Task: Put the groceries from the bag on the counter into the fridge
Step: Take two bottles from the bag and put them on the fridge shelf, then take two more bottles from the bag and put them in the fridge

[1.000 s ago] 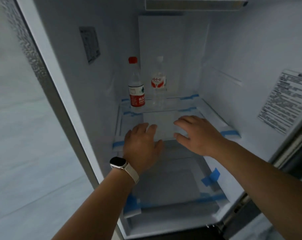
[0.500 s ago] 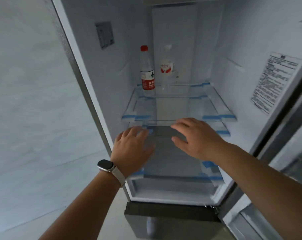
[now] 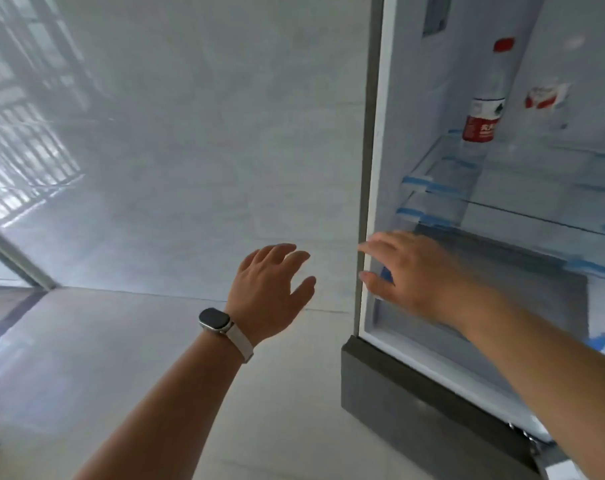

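Observation:
The open fridge [image 3: 374, 168] fills the right of the view. On its upper glass shelf [image 3: 502, 202] stands a red-capped water bottle [image 3: 483, 109] with a red label, and beside it a blurred clear bottle [image 3: 545, 98] with a red and white label. My left hand [image 3: 270, 292], with a watch at the wrist, hangs open in front of the wall, left of the fridge. My right hand [image 3: 415, 275] is open at the fridge's left front edge, level with the lower shelf. Neither hand holds anything. The bag and the counter are out of view.
A pale tiled wall [image 3: 190, 150] takes up the left and middle. The tiled floor [image 3: 121, 375] lies below it. A dark drawer front [image 3: 415, 400] sits under the fridge compartment. Window bars [image 3: 17, 161] show at the far left.
The view has swung left, so the fridge now sits at the right. Both hands have drawn back out of the fridge and moved left; the left hand is now clear of it.

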